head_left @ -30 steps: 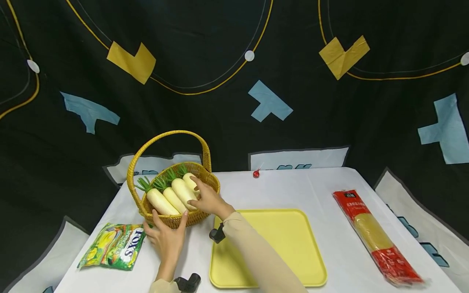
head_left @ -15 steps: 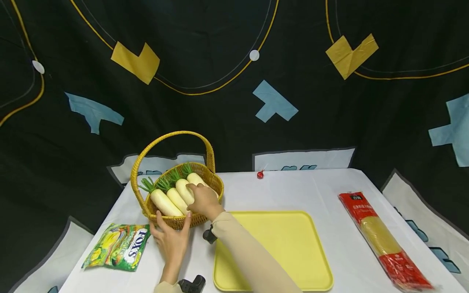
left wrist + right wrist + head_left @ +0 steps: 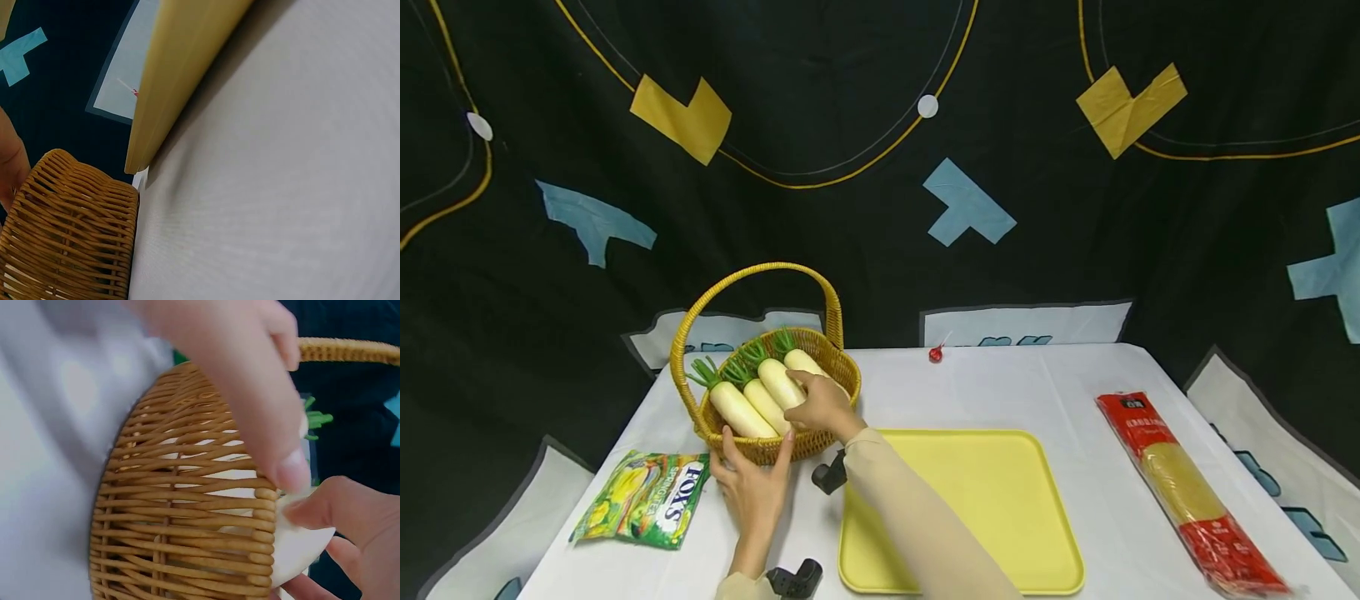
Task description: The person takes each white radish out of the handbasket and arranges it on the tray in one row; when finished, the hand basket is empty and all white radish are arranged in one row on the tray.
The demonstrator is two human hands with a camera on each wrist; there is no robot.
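Several white radishes with green tops lie side by side in a yellow-brown wicker basket (image 3: pixel 833 367) at the left of the table. My right hand (image 3: pixel 822 406) reaches in over the front rim and grips one white radish (image 3: pixel 778 381), third from the left. In the right wrist view, my right thumb (image 3: pixel 306 512) presses on the pale radish (image 3: pixel 303 553) beside the woven rim. My left hand (image 3: pixel 752 483) rests spread against the basket's front, its straight fingertips at the rim. The left wrist view shows the basket's woven side (image 3: pixel 69 231).
A yellow tray (image 3: pixel 985 492) lies to the right of the basket, under my right forearm. Left of my left hand is a green FOX'S bag (image 3: pixel 643 500). A long red packet of noodles (image 3: pixel 1187 492) lies at the right, and a small red object (image 3: pixel 936 354) near the back edge.
My right hand has moved from the rightmost radish to the one left of it and closed on it. My left hand stays on the basket's front. The view has shifted slightly.
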